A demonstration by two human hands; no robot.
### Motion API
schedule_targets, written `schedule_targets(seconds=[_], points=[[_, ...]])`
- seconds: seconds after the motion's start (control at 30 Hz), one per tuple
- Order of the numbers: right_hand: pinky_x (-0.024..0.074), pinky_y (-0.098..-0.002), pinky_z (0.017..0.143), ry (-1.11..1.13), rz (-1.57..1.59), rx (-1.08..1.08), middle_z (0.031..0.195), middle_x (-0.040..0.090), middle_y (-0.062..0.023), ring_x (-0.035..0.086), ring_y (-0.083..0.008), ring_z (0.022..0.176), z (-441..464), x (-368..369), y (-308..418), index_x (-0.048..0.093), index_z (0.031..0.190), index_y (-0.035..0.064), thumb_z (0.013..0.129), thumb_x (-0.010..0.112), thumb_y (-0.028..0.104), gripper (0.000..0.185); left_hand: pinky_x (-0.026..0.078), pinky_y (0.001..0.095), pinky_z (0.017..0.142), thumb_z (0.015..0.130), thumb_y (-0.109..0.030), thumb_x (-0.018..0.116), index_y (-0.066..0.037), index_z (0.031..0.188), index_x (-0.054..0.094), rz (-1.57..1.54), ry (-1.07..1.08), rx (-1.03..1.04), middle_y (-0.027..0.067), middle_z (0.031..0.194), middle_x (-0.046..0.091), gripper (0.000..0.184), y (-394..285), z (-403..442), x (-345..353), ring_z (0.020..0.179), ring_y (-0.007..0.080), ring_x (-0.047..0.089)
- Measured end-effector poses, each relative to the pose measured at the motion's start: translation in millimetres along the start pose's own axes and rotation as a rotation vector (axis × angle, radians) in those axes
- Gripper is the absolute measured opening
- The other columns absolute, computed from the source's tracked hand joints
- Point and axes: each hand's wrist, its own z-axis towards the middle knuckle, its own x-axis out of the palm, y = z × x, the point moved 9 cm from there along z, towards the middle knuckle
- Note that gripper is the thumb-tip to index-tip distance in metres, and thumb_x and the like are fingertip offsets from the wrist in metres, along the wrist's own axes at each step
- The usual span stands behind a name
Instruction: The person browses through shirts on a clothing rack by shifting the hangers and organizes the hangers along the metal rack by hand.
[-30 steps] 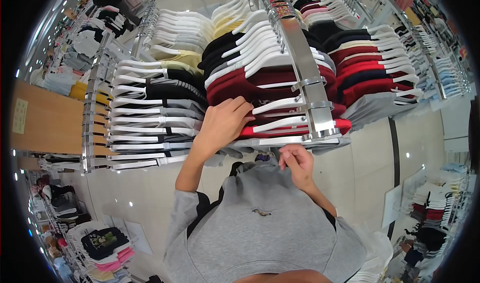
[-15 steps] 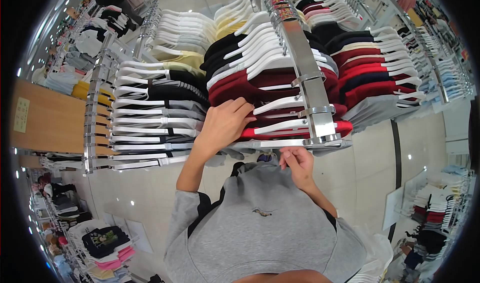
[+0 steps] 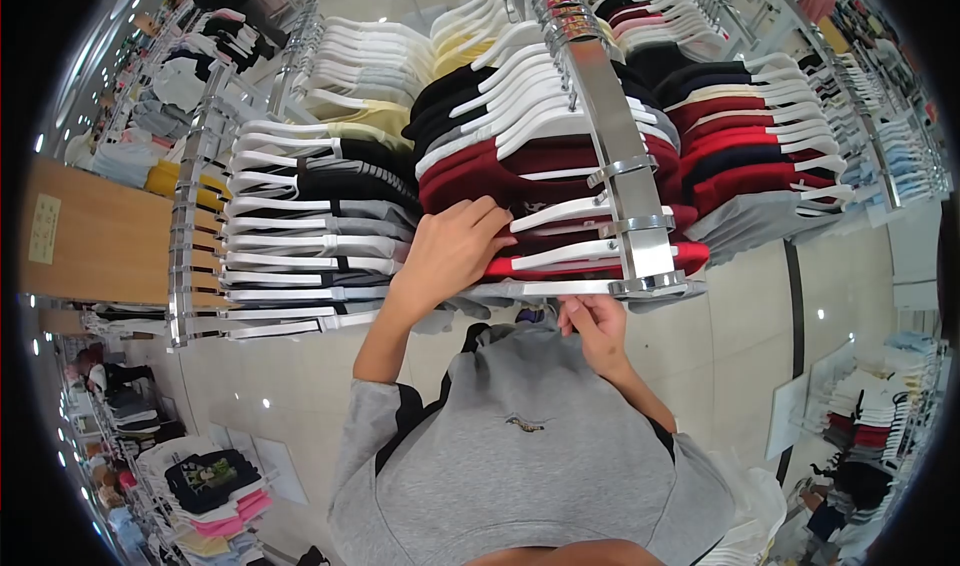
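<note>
My left hand (image 3: 452, 251) rests with curled fingers on the hanging clothes of the middle rail, its fingertips at the collar of a maroon top (image 3: 470, 178). Just in front of that hangs a bright red top (image 3: 688, 258) on a white hanger (image 3: 565, 256). The frontmost white hanger (image 3: 560, 288) carries a grey garment (image 3: 460, 308), partly hidden by my left hand and wrist. My right hand (image 3: 597, 328) is closed, fingers bent and thumb against them, right below this front hanger. What it grips, if anything, cannot be made out.
A chrome rail (image 3: 640, 236) runs away from me above the hangers. On the left, another rail (image 3: 182, 236) holds grey and black clothes; at right hang red and navy tops (image 3: 735, 166). A wooden panel (image 3: 110, 231) stands far left, and folded clothes (image 3: 215, 486) lie lower left.
The view has shifted very slightly against the racks. Both hands keep the same place and pose.
</note>
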Motion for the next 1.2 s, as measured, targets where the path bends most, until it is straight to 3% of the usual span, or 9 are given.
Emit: schedule_targets(seconds=[0.17, 0.2, 0.27, 0.3, 0.5, 0.83, 1.2], points=[[0.0488, -0.0235, 0.061, -0.008, 0.010, -0.005, 0.077, 0.064, -0.0069, 0.058, -0.0100, 0.066, -1, 1, 0, 0.065, 0.107, -0.0064, 0.098, 0.056, 0.013, 0.023, 0.050, 0.0383, 0.072, 0.080, -0.019, 0.073, -0.006, 0.097, 0.066, -0.254, 0.175, -0.020, 0.0063, 0.091, 0.063, 0.022, 11, 9, -5, 0.083, 0.0282, 0.062], [0.0491, -0.0235, 0.060, -0.006, 0.012, -0.023, 0.076, 0.064, -0.0070, 0.059, -0.0100, 0.066, -2, 2, 1, 0.064, 0.106, -0.0062, 0.098, 0.056, 0.012, 0.022, 0.050, 0.0383, 0.079, 0.082, -0.018, 0.071, -0.006, 0.104, 0.065, -0.271, 0.027, -0.088, 0.0078, 0.098, 0.064, 0.026, 30, 21, -20, 0.089, 0.0301, 0.061], [0.0494, -0.0234, 0.060, 0.001, 0.010, -0.038, 0.076, 0.064, -0.0071, 0.059, -0.0100, 0.066, -4, 5, 1, 0.064, 0.106, -0.0060, 0.098, 0.056, 0.011, 0.021, 0.050, 0.0392, 0.077, 0.082, -0.019, 0.072, -0.006, 0.107, 0.062, -0.042, -0.189, -0.101, 0.0087, 0.100, 0.062, 0.030, 42, 35, -27, 0.091, 0.0306, 0.060], [0.0498, -0.0234, 0.059, 0.002, -0.042, -0.086, 0.076, 0.064, -0.0071, 0.060, -0.0100, 0.066, -5, 5, 4, 0.063, 0.105, -0.0057, 0.098, 0.056, 0.011, 0.020, 0.050, 0.0392, 0.077, 0.082, -0.019, 0.072, -0.006, 0.107, 0.062, -0.041, -0.193, -0.107, 0.0087, 0.100, 0.062, 0.030, 46, 39, -20, 0.091, 0.0306, 0.060], [0.0503, -0.0231, 0.058, -0.012, -0.144, -0.173, 0.075, 0.064, -0.0072, 0.061, -0.0100, 0.065, -7, 6, 13, 0.062, 0.104, -0.0043, 0.098, 0.055, 0.010, 0.017, 0.049, 0.0424, 0.069, 0.081, -0.021, 0.072, -0.006, 0.094, 0.059, 0.021, -0.045, -0.076, 0.0096, 0.090, 0.058, 0.024, 35, 46, 5, 0.085, 0.0326, 0.060], [0.0488, -0.0232, 0.057, -0.035, -0.131, -0.167, 0.074, 0.063, -0.0074, 0.060, -0.0101, 0.064, -7, 4, 7, 0.061, 0.105, -0.0038, 0.098, 0.054, 0.008, 0.015, 0.048, 0.0393, 0.056, 0.084, -0.021, 0.070, -0.009, 0.089, 0.061, 0.072, -0.072, -0.059, 0.0047, 0.083, 0.057, 0.016, 20, 30, 6, 0.073, 0.0273, 0.062], [0.0497, -0.0229, 0.058, -0.049, -0.125, -0.149, 0.074, 0.065, -0.0086, 0.060, -0.0104, 0.064, -3, 4, 2, 0.064, 0.103, -0.0063, 0.097, 0.056, 0.009, 0.018, 0.049, 0.0361, 0.056, 0.080, -0.021, 0.073, -0.011, 0.091, 0.064, 0.049, -0.058, -0.042, 0.0020, 0.082, 0.058, 0.017, 15, 19, 5, 0.071, 0.0231, 0.061]])
